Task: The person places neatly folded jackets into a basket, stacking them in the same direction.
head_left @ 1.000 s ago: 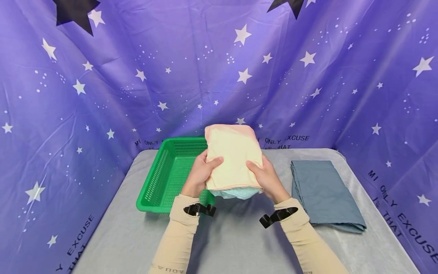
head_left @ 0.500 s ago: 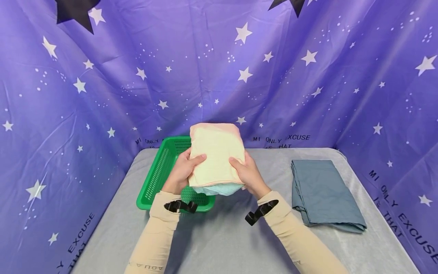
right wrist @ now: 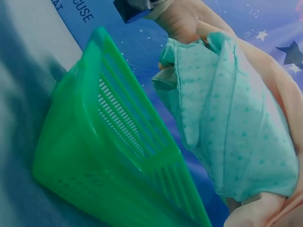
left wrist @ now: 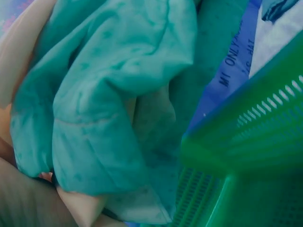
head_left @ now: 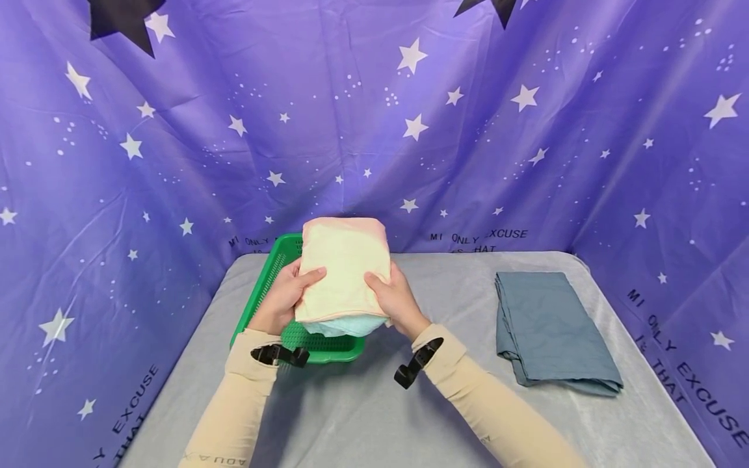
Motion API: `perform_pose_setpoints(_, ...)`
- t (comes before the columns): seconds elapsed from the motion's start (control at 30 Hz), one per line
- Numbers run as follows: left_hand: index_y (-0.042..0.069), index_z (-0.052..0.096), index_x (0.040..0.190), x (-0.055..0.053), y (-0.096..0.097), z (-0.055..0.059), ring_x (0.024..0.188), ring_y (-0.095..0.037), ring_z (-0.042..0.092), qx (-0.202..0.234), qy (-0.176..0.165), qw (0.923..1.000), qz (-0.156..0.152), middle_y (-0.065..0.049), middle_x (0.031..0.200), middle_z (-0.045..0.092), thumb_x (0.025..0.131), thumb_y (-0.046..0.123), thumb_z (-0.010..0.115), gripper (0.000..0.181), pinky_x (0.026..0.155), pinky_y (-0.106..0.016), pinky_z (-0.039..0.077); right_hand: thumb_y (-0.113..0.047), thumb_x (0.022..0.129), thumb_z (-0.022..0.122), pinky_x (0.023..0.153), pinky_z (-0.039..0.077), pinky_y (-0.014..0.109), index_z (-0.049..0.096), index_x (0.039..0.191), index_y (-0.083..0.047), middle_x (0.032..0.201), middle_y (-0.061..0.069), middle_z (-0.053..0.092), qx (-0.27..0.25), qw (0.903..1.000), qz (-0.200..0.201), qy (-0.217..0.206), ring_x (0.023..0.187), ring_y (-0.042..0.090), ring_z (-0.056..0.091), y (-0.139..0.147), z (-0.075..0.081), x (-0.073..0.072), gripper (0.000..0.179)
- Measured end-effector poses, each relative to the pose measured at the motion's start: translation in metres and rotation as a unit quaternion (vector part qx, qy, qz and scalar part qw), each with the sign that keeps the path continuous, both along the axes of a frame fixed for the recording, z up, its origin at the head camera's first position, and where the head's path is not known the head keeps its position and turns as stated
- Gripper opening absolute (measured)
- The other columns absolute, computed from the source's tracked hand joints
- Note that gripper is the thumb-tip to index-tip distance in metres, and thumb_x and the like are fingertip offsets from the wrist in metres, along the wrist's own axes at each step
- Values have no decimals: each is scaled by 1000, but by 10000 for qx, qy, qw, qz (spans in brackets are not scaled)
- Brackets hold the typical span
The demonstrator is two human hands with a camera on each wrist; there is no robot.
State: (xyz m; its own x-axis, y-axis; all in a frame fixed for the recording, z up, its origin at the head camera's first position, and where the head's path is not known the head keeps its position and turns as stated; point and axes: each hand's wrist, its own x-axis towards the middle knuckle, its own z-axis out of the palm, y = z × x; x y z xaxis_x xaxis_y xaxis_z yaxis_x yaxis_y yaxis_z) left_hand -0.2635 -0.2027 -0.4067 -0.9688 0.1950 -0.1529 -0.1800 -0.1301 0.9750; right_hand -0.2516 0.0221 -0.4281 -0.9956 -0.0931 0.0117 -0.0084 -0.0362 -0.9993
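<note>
A folded pale pink and cream cloth is held up in the head view, with turquoise fabric showing below its near edge. My left hand grips its left side, thumb on top. The right side is gripped the same way by my right hand. Fingers beneath are hidden from above. Both wrist views show the underside, where turquoise patterned fabric hangs in loose folds. Below the bundle stands a green plastic basket, partly covered by it; in the right wrist view a gap separates basket and fabric.
A folded blue-grey cloth lies on the right side of the grey-covered table. Purple star-printed curtains enclose the back and both sides.
Both hands have carried the folded cloth leftward, from the basket's right edge to over the basket. The grip looks the same; the basket and blue-grey cloth have stayed put.
</note>
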Motion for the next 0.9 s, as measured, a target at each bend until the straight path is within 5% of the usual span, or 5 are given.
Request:
perform_pose_setpoints(0.43, 12, 47, 141, -11, -35, -6, 65, -10, 73, -356, -121, 9993, -21, 6, 83, 74, 101, 22, 67, 46, 60, -27, 61, -31, 104, 59, 91, 53, 33, 38, 154, -15, 139, 11, 58, 77, 9995, 153, -274, 114, 23, 64, -31, -6, -4, 57)
perform_pose_setpoints(0.6, 12, 48, 138, -13, -44, -13, 65, -11, 73, -161, -285, 9995, -51, 5, 81, 74, 101, 19, 67, 43, 59, -28, 61, -32, 104, 58, 101, 49, 35, 39, 153, -16, 141, 10, 56, 25, 9987, 310, -408, 119, 22, 60, -40, -12, -6, 55)
perform_pose_setpoints(0.7, 11, 47, 137, -14, -49, -17, 65, -11, 74, -130, -358, 9992, -97, 5, 81, 74, 102, 18, 65, 41, 60, -28, 62, -35, 104, 57, 66, 57, 33, 35, 156, -18, 140, 13, 55, 62, 9971, 414, -638, 82, 22, 67, -42, -15, -7, 59)
perform_pose_setpoints(0.77, 11, 46, 138, -14, -51, -18, 65, -11, 74, -151, -425, 9989, -143, 4, 82, 74, 103, 18, 64, 40, 61, -28, 62, -37, 105, 56, 43, 46, 29, 27, 160, -19, 146, 14, 50, 97, 9958, 477, -775, 64, 19, 62, -42, -16, -8, 65)
perform_pose_setpoints(0.9, 12, 43, 142, -16, -53, -16, 67, -13, 74, -161, -582, 9978, -290, 3, 83, 74, 104, 16, 61, 43, 62, -29, 62, -38, 105, 55, 32, 37, 27, 11, 166, -20, 161, 15, 37, 149, 9932, 525, -1026, 50, 16, 55, -43, -17, -11, 78)
